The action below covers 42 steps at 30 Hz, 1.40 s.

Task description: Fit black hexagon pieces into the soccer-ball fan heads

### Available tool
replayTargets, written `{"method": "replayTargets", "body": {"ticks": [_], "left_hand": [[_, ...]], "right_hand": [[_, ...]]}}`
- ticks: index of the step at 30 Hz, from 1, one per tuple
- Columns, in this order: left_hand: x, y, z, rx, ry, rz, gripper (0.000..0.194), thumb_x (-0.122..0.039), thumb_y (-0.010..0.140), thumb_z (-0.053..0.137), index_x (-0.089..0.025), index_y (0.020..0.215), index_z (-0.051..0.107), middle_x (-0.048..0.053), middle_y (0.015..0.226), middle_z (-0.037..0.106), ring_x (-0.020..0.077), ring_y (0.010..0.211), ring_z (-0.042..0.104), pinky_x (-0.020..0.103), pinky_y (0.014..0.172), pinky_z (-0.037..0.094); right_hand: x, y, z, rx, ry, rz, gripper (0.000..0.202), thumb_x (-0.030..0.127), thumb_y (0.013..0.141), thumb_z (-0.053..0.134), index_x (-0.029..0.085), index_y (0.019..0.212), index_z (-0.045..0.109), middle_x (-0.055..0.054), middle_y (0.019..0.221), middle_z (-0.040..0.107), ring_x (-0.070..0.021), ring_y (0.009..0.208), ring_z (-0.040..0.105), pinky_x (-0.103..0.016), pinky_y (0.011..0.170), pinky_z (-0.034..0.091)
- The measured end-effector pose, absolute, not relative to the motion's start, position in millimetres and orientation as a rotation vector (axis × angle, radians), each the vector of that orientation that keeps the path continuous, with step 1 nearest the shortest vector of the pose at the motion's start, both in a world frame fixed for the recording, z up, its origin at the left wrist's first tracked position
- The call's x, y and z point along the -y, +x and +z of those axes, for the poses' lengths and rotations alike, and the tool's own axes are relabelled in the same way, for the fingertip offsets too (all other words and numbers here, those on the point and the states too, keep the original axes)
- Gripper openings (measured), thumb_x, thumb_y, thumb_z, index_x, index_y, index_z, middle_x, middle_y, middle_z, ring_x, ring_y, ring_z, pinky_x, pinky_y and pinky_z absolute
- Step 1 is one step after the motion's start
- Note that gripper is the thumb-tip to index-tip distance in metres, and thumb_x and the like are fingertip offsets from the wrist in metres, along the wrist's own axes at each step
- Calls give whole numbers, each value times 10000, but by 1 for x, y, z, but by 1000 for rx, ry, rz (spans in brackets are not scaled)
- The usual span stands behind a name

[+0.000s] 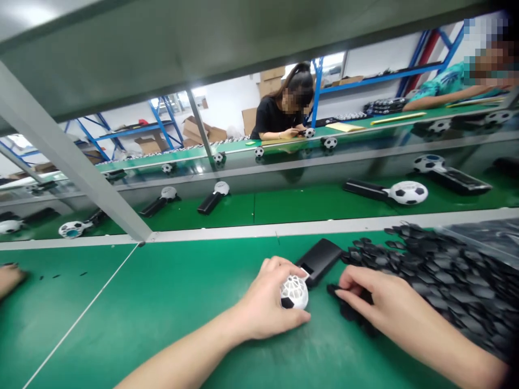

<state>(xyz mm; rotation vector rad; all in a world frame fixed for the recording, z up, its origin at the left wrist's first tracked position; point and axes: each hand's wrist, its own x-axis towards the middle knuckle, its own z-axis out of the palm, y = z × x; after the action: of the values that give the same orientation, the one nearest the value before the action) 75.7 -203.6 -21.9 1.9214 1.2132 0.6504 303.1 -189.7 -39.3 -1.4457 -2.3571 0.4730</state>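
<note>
My left hand (273,300) is closed around the white soccer-ball head (295,294) of a handheld device. Openwork white ribs and a black patch show on the ball's face. Its black handle (320,260) lies on the green worktop, pointing away to the upper right. Thumb and forefinger of my right hand (375,297) are pinched on a small black flat piece (334,290), just right of the ball. That hand is at the near left edge of a large heap of similar black pieces (450,281).
Beyond a pale rail (243,232), a green conveyor belt (279,208) carries several ball-headed devices (407,193). A slanted metal post (77,146) stands at left, under an overhead shelf (227,43). Two people sit across the line. Another person's hand (10,280) enters at far left.
</note>
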Motion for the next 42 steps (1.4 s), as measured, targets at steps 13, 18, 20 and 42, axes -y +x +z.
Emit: {"method": "replayTargets", "body": {"ticks": [13,18,20,42], "left_hand": [[202,72,-20,-1301,1900,572,644,-344,567,757,-213,1141,497,68,1095,493,261,1051,465,406,915,388],[203,72,-14,-1270,1889,526,607,-251,644,695,-219,1197,449,75,1202,469,266,1121,440,404,944,365],[204,73,-13,-1273,1885,512,600,-234,649,683,-210,1199,445,80,1206,465,268,1124,439,403,941,368],[207,78,-18,-1277,1929,594,581,-226,628,682,-184,1164,461,92,1167,480,261,1104,444,400,927,379]], "right_hand": [[201,296,-23,2240,-1286,815,199,326,865,457,254,971,611,1,782,635,-153,679,594,-244,610,464],[207,288,-20,2274,-1132,905,164,272,873,448,248,870,610,2,829,624,-155,764,585,-254,686,457],[208,286,-23,2243,-1186,938,118,248,870,448,231,857,564,8,769,610,-146,691,573,-245,621,455],[217,259,-33,2055,-1187,1042,128,246,870,454,220,785,545,32,708,595,-134,650,552,-230,596,418]]}}
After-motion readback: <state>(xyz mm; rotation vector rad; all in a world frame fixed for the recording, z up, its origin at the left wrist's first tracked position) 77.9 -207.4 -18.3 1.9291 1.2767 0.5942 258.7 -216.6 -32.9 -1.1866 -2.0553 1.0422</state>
